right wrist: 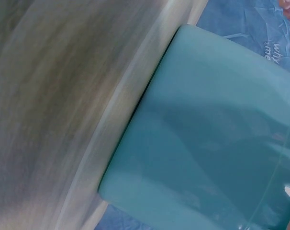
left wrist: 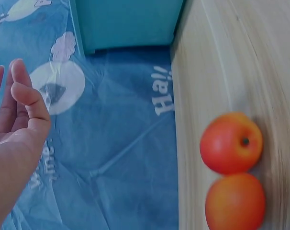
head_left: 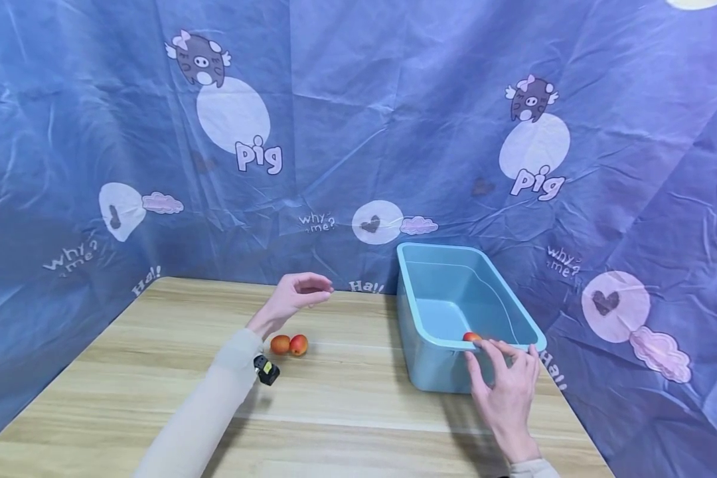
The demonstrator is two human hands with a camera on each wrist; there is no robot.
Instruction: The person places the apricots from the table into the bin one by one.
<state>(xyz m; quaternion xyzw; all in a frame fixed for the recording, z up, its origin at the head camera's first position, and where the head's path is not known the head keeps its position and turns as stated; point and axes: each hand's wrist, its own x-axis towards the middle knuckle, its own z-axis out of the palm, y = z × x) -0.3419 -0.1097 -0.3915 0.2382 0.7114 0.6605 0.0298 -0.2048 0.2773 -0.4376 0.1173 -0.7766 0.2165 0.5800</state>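
Okay, left hand point(head_left: 294, 294) loosely curved, holding nothing, left of bin point(head_left: 433, 365); right hand point(head_left: 510, 392) grips bin's near rim; one fruit point(head_left: 471, 336) inside bin by that rim; two fruits point(head_left: 299, 344) touching, on table point(head_left: 346, 411) left of bin.

At the right hand point(head_left: 508, 392) we see a bin point(head_left: 433, 365) of smooth plastic, its wall glossy; near the left hand point(head_left: 293, 297) we note two fruits point(head_left: 298, 344), smooth and softly shiny; beneath both hands we have a table point(head_left: 358, 405) of wood-like grain, smooth with a low sheen; beyond them hangs a creased, slightly glossy cloth backdrop point(head_left: 340, 86); next to the left hand, a matt cloth sleeve point(head_left: 206, 401).
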